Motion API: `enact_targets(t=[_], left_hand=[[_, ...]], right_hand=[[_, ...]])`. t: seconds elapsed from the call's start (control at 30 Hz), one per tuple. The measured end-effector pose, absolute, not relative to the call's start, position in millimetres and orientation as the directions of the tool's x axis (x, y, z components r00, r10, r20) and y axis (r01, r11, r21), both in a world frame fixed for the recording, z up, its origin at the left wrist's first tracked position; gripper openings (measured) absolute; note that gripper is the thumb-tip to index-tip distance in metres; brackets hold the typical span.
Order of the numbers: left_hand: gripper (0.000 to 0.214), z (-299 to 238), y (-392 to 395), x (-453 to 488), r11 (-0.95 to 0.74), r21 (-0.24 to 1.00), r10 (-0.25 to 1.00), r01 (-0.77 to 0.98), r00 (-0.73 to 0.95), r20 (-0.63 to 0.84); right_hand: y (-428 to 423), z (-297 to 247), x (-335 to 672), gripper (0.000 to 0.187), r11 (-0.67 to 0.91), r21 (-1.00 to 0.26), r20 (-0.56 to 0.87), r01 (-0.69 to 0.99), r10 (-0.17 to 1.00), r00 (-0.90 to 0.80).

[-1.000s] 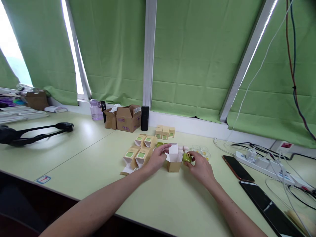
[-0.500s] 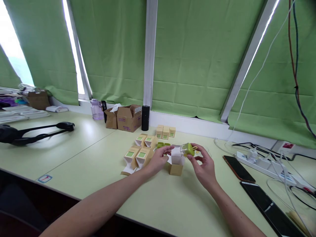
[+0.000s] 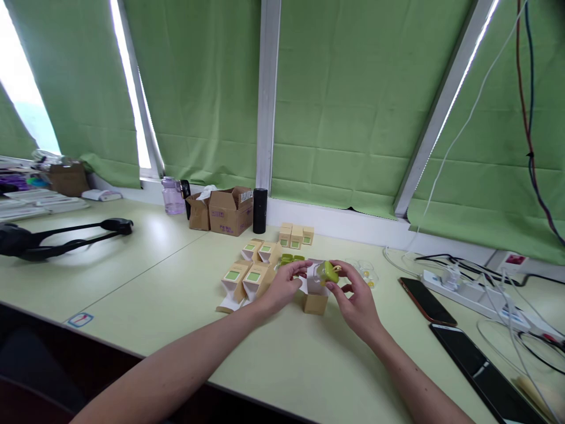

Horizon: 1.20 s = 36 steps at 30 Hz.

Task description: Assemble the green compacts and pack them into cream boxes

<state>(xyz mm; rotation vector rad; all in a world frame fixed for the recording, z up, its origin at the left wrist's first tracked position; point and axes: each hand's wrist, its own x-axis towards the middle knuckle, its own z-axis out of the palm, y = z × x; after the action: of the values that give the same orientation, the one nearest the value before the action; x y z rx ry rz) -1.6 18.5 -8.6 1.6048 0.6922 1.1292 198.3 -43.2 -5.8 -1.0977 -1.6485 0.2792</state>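
Observation:
A small open kraft box (image 3: 315,301) with white flaps stands on the pale green table (image 3: 176,277). My left hand (image 3: 282,287) grips its left flap, fingers curled. My right hand (image 3: 356,299) pinches a small green and clear plastic item (image 3: 329,272) right above the box's opening. To the left lie several more kraft boxes with green labels (image 3: 247,275), their ends open. Three closed small boxes (image 3: 295,235) stand farther back. A few clear and yellow plastic pieces (image 3: 367,273) lie to the right of my hands.
Two brown cartons (image 3: 225,211), a black cylinder (image 3: 259,211) and a purple bottle (image 3: 172,196) stand by the window sill. Two phones (image 3: 426,301) and a power strip with cables (image 3: 472,290) lie at the right. A black headband device (image 3: 57,238) rests at the left.
My right hand lifted the green item from the table beside the box, then brought it left and down over the box's opening. My left hand stayed on the flap.

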Motion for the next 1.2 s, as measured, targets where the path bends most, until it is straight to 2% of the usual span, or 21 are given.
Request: enact_targets(t=[0.23,0.47,0.87,1.2], left_hand=[[0.066,-10.0,21.0,-2.2,-0.290,0.951,0.866,-0.105,0.395,0.308],[0.065,-11.0,21.6,-1.9,-0.268,0.956,0.873,-0.118,0.389,0.293],[0.066,-12.5,22.6,-2.0,-0.255,0.960,0.883,-0.118,0.376,0.280],[0.066,-11.8,22.2,-1.0,-0.247,0.959,0.881,-0.140,0.380,0.282]], right_hand=[[-38.9,-6.8,204.4,0.037,0.511,-0.596,0.650,0.619,0.760,-0.001],[-37.4,-11.4,205.4,0.037,0.492,-0.452,0.661,0.744,0.745,-0.091],[-36.9,-15.1,205.7,0.038,0.562,-0.272,0.720,0.781,0.657,-0.222],[-42.4,-14.5,199.9,0.028,0.573,-0.335,0.669,0.748,0.704,-0.240]])
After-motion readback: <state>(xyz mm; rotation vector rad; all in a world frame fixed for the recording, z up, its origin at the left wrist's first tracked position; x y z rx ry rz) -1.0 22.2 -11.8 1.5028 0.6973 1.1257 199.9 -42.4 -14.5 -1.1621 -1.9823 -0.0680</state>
